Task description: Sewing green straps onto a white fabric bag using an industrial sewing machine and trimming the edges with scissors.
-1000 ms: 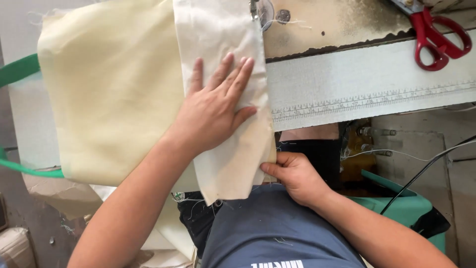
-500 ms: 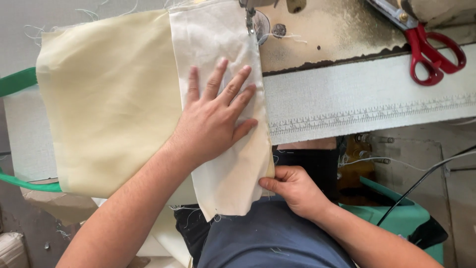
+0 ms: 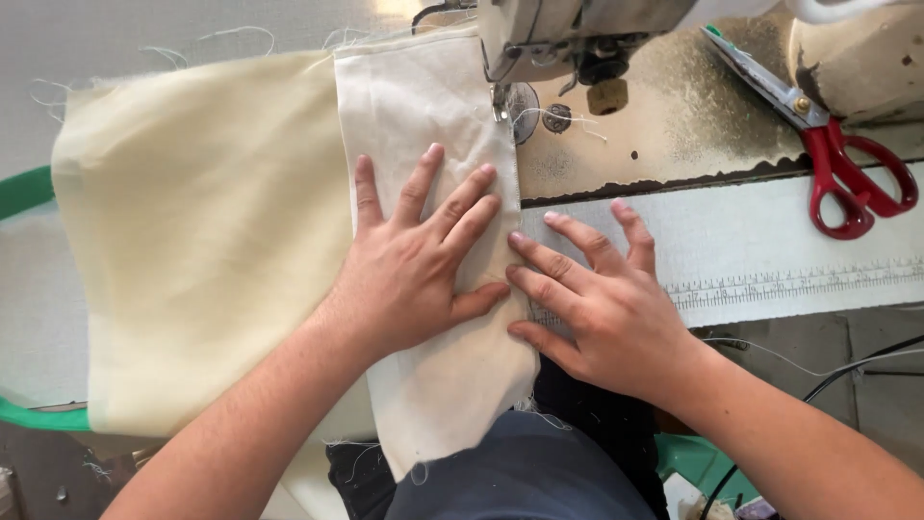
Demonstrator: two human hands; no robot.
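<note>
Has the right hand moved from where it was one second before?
Yes. The right hand has moved up from the lower end of the white cloth to its right edge, nearer the sewing machine, fingers flat.

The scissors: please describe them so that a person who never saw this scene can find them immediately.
Start at the sewing machine at the top of the table and move right along its worn metal bed. The scissors lie there near the right edge, closed, blades pointing up-left, well away from both hands. Their bright red handles set them apart from the pale cloth and grey metal around them.
</note>
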